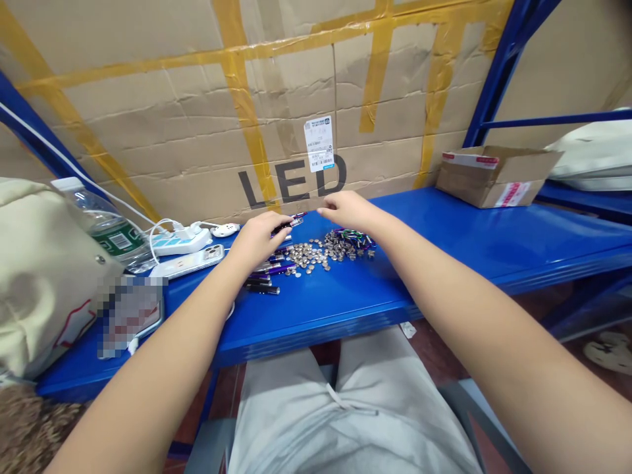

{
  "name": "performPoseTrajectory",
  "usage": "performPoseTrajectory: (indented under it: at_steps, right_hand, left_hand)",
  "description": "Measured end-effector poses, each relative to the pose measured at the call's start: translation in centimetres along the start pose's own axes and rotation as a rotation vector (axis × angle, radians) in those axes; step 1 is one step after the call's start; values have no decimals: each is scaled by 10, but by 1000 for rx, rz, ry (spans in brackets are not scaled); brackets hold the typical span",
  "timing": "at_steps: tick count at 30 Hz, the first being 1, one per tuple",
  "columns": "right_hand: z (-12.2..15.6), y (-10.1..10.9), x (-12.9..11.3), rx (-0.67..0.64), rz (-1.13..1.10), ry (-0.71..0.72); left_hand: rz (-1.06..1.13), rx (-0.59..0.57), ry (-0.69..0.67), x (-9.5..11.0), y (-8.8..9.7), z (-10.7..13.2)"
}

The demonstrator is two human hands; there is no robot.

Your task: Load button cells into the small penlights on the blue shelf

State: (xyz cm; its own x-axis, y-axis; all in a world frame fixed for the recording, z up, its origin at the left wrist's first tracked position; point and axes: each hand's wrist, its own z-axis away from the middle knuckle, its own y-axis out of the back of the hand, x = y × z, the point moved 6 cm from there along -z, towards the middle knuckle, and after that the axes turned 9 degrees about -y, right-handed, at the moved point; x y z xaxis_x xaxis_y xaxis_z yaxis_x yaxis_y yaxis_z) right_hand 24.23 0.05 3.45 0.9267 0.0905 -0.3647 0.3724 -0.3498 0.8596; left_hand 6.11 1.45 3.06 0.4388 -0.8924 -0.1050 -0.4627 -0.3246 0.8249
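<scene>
My left hand (pixel 259 240) is closed around a slim purple metal penlight (pixel 291 222), whose tip points right. My right hand (pixel 348 212) hangs just past that tip with its fingers apart, holding nothing. Below my hands, a loose pile of silver button cells (pixel 311 255) lies on the blue steel shelf (pixel 444 243). To its right is a tangled bunch of small purple and green-ringed pieces (pixel 353 240). Several dark purple penlights (pixel 261 282) lie side by side below my left wrist, partly hidden by it.
A large taped cardboard box printed LED (pixel 289 181) stands behind the shelf. On the left are a white power strip (pixel 180 242), a phone (pixel 187 261), a water bottle (pixel 106 227) and a beige bag (pixel 44 276). A small open carton (pixel 494 176) sits at the right.
</scene>
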Motion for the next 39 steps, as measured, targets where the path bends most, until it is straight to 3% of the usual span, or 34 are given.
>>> performPoseTrajectory:
  at_steps: [6,15,23,29,35,39]
  right_hand:
    - [-2,-10,47,-347,269,-161]
    - [-4,-12,51,-336,312,-200]
    - [2,13,60,-274,422,-329]
    - [4,23,84,-327,493,-452]
    - [6,11,103,-492,534,-491]
    - [2,16,98,-389,493,-446]
  left_hand:
    - [8,-7,36,-8,2,2]
    - [73,-46,74,-4,-1,2]
    - [70,-95,102,-3,-4,2]
    - [72,-96,94,-4,-4,2]
    - [78,-105,94,-2,-4,3]
    - [93,-106,97,-3,-4,3]
